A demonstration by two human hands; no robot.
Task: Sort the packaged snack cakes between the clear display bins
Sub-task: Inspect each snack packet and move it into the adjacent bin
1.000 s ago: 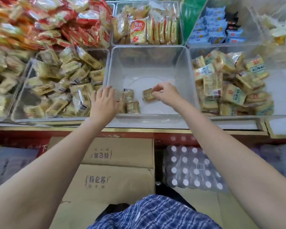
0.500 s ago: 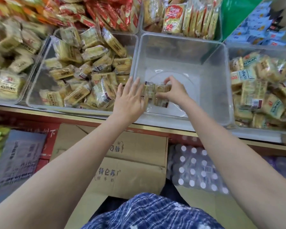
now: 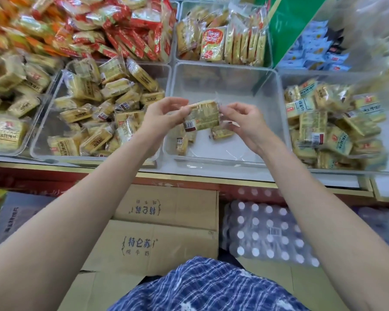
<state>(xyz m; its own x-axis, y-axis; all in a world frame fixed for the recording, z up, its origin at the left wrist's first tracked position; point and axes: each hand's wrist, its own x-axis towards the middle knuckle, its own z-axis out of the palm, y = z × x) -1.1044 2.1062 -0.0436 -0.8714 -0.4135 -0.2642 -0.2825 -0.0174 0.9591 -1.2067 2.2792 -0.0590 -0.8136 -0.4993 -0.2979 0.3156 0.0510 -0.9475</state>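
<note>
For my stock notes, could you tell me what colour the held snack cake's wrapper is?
Golden yellow, in clear plastic, on the held snack cake; head view shows it best.

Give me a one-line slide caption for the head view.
Both hands, left and right, hold one snack cake above the nearly empty middle bin.

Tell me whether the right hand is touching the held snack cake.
Touching. The head view shows the right hand pinching the wrapper edge of the snack cake, while the left hand grips the other end.
</note>
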